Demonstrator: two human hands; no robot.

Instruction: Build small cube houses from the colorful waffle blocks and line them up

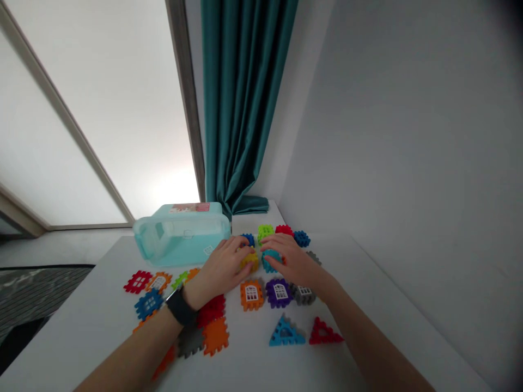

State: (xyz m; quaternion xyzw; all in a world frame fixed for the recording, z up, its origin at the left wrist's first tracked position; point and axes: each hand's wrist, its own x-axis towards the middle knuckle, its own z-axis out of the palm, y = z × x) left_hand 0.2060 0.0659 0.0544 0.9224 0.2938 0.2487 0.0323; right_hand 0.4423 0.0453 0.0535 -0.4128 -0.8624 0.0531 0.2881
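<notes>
My left hand (224, 265), with a dark watch on the wrist, is closed around a yellow notched block (251, 262), thumb in front and fingers behind. To its right, my right hand (293, 260) has its thumb and fingers around a teal notched block (269, 262), partly covering it. Just behind the hands stand a blue block (248, 238), a lime green block (265, 232), a red block (284, 230) and another blue block (302, 238). Nearer me are an orange block (251, 294), a purple block (279, 292) and a grey block (304, 294), each with a white window.
A pale teal plastic bin (183, 234) lies at the back left. Flat notched pieces, including a red window piece (138, 281) and an orange panel (216, 336), spread under and beside my left forearm. A blue triangle (286, 333) and a red triangle (323, 332) lie near the front.
</notes>
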